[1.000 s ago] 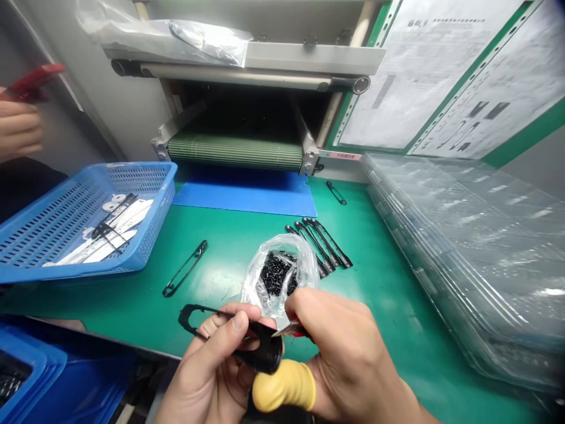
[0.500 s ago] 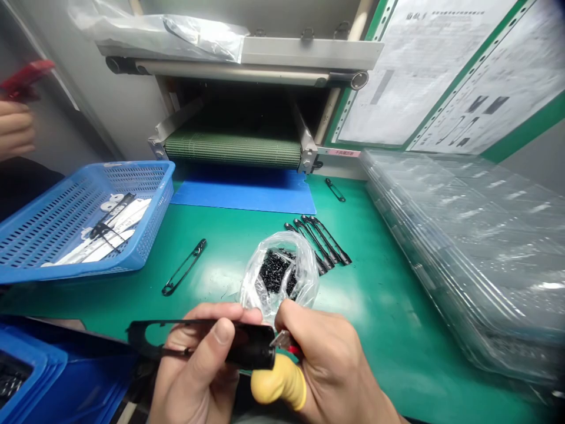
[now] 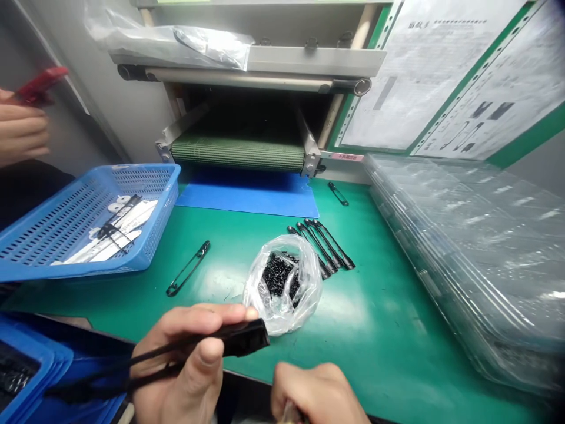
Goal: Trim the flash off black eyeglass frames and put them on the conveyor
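My left hand (image 3: 176,377) is closed around a long black plastic part (image 3: 245,338), whose solid end points right and whose thin open frame trails to the lower left. At the bottom edge my right hand (image 3: 318,391) is curled round a small knife (image 3: 289,412), apart from the part; little of the knife shows. Just beyond my left fingertips stands a clear plastic bag (image 3: 311,300) with black scraps (image 3: 280,274) in it. Several similar black parts (image 3: 333,247) lie in a row behind the bag, and a single black frame (image 3: 189,268) lies left of it.
A blue basket (image 3: 161,227) with white and black pieces is at left, blue bins (image 3: 57,359) below it. Clear trays (image 3: 441,247) are stacked right. A green conveyor (image 3: 238,154) stands behind a blue sheet (image 3: 247,197). Another person's hand (image 3: 22,129) holds a red tool (image 3: 42,85).
My right hand has drawn the knife away from the black part, down to the bottom edge. My left hand has shifted left and tilted the part, its frame end now lower.
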